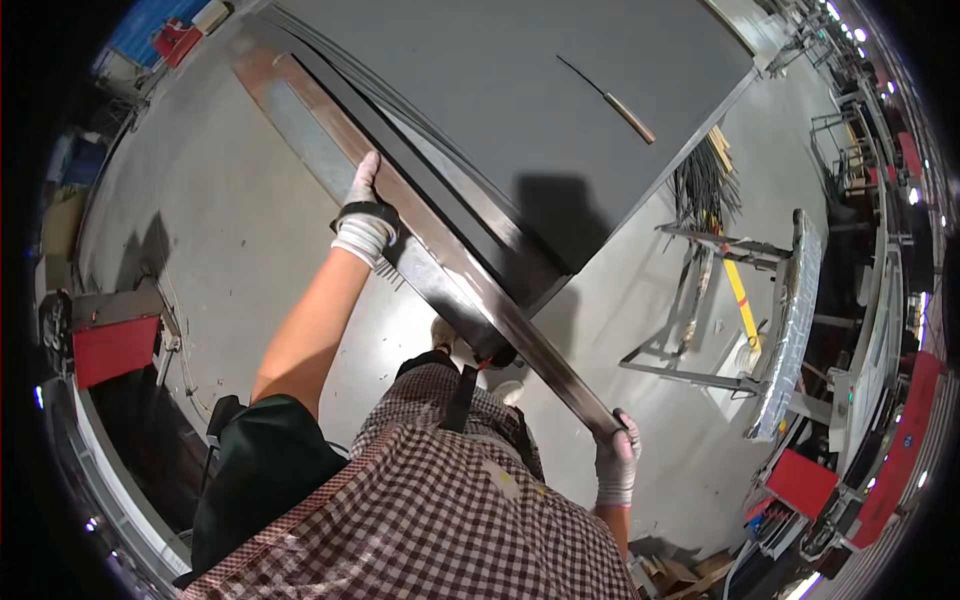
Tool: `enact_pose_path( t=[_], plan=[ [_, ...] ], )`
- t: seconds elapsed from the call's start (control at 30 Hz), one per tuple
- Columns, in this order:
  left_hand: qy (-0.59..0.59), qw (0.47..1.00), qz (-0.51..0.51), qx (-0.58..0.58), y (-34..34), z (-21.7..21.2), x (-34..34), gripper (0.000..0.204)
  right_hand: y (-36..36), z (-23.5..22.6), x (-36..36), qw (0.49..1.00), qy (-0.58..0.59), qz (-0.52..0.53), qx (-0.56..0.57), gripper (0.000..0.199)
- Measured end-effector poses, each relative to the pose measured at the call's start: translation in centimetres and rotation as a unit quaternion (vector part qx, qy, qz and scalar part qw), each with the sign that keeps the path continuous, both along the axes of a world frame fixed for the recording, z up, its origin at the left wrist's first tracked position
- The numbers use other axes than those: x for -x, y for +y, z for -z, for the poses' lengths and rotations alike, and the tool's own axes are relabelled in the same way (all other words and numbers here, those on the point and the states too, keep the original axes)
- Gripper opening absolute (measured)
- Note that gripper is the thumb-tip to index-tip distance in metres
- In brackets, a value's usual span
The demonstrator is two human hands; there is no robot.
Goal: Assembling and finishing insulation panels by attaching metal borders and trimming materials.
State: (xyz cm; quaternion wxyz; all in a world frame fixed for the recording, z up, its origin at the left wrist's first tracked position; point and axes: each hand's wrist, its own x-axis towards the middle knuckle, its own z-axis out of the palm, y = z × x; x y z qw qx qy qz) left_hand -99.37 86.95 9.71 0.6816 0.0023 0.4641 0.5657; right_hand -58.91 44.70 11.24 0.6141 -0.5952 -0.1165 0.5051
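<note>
A long, straight metal bar (pixel 462 268) with a brownish, shiny face runs slantwise from the upper left to the lower right. Wearing a white glove, my left hand (pixel 368 205) grips it along its upper part, thumb lying over the face. My right hand (pixel 620 452), also gloved, is closed around the bar's lower right end. Beneath the bar, at the corner of a dark grey table (pixel 660 45), more long strips lie alongside it; the bar partly hides them. Farther back on the tabletop rests a thin dark rod with a brownish handle (pixel 630 118).
On the right stands a metal frame (pixel 700 375) with a yellow strap (pixel 742 305) and a plastic-wrapped panel (pixel 790 330). A bundle of thin dark strips (pixel 700 190) hangs by the table's right edge. Red-panelled equipment (pixel 115 350) is at the left, with another red box (pixel 803 484) lower right.
</note>
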Motion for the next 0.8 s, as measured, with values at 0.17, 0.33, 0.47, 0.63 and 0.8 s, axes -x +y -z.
enact_pose_path(
  t=[0.17, 0.33, 0.47, 0.63, 0.8],
  plan=[
    [0.193, 0.967, 0.029, 0.163, 4.0, 1.9, 1.9, 0.061, 4.6, -1.8, 2.4, 1.000, 0.001, 0.018, 0.002, 0.066],
    [0.402, 0.905, 0.120, 0.062, 4.5, 3.2, 1.9, 0.072, 5.6, 0.2, 1.5, 0.999, -0.005, 0.042, 0.018, 0.069],
    [0.502, 0.860, 0.074, 0.043, 5.1, 3.1, 1.5, 0.110, 5.6, 2.1, 2.0, 0.998, 0.022, 0.021, 0.052, 0.053],
    [0.439, 0.897, -0.003, 0.043, 4.9, 0.9, -1.1, 0.105, 6.2, 2.6, 3.2, 0.998, 0.017, 0.047, 0.024, 0.044],
    [0.425, 0.904, -0.039, 0.023, 9.3, 1.1, 3.9, 0.090, 11.7, 2.6, 8.2, 0.996, -0.064, 0.041, 0.051, 0.052]
  ],
)
